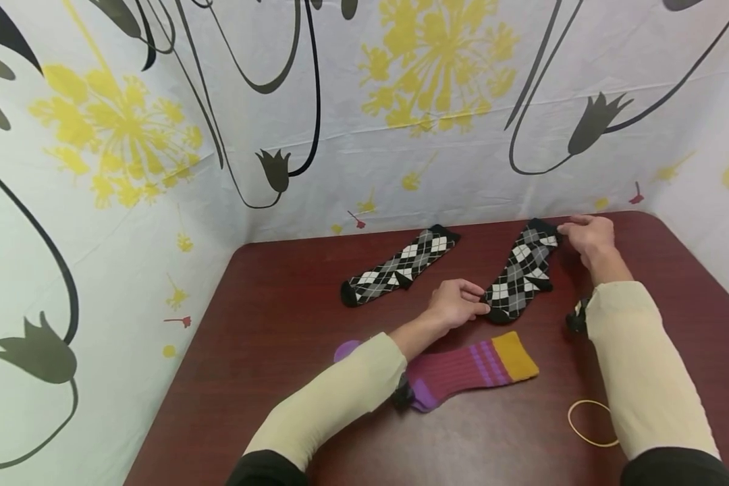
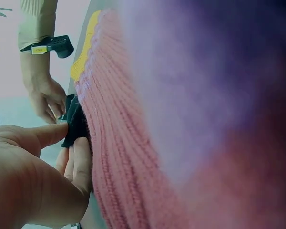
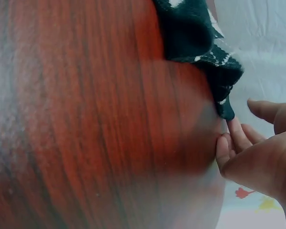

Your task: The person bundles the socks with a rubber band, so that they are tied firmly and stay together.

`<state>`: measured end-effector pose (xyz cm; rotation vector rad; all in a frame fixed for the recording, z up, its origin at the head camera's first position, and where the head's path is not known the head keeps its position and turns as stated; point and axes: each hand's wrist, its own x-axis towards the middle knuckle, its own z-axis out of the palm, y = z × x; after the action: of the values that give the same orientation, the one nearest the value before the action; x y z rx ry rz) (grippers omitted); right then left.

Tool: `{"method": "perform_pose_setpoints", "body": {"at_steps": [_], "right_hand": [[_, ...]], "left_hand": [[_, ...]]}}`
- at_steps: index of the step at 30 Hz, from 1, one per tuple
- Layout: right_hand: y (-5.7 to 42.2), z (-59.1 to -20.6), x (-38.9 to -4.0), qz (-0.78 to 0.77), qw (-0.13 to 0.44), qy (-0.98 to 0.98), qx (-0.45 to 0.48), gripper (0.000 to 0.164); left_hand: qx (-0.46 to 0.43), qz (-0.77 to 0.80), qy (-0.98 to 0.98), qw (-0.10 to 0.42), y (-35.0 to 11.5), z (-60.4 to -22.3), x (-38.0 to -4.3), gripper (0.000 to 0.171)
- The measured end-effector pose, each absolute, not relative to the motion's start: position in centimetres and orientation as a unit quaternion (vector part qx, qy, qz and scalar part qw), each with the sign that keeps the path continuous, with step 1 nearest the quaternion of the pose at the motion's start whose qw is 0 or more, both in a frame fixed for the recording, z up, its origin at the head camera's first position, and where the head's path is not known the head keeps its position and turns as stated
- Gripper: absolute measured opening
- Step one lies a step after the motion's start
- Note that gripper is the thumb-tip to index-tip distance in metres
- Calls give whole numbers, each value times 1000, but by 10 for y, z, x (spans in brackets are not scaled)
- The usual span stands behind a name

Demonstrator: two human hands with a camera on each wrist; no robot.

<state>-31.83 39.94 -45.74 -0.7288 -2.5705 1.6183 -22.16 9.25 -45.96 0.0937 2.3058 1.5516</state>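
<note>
A black, white and grey argyle sock lies at the table's right rear, between the two hands. My left hand pinches the edge near its black toe; in the left wrist view the dark fabric sits between thumb and fingers. At the black cuff, my right hand touches the sock with its fingertips. The right wrist view shows that thumb standing apart from the fingers. A matching argyle sock lies flat to the left. Under the left forearm is a pink-purple knit sock with a yellow cuff.
The dark red wooden table meets a patterned cloth along its back edge. A thin yellow ring lies beside the right sleeve. Part of a purple item shows behind the left sleeve.
</note>
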Motion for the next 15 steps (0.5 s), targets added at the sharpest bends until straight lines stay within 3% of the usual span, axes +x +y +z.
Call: {"method": "perform_pose_setpoints", "body": {"at_steps": [10, 15], "right_hand": [[396, -451, -314, 467, 45, -850, -239, 35], [399, -448, -312, 454, 23, -863, -220, 39]], "left_hand": [[38, 559, 808, 183, 90, -460, -223, 20], [52, 599, 774, 197, 83, -458, -223, 23]]}}
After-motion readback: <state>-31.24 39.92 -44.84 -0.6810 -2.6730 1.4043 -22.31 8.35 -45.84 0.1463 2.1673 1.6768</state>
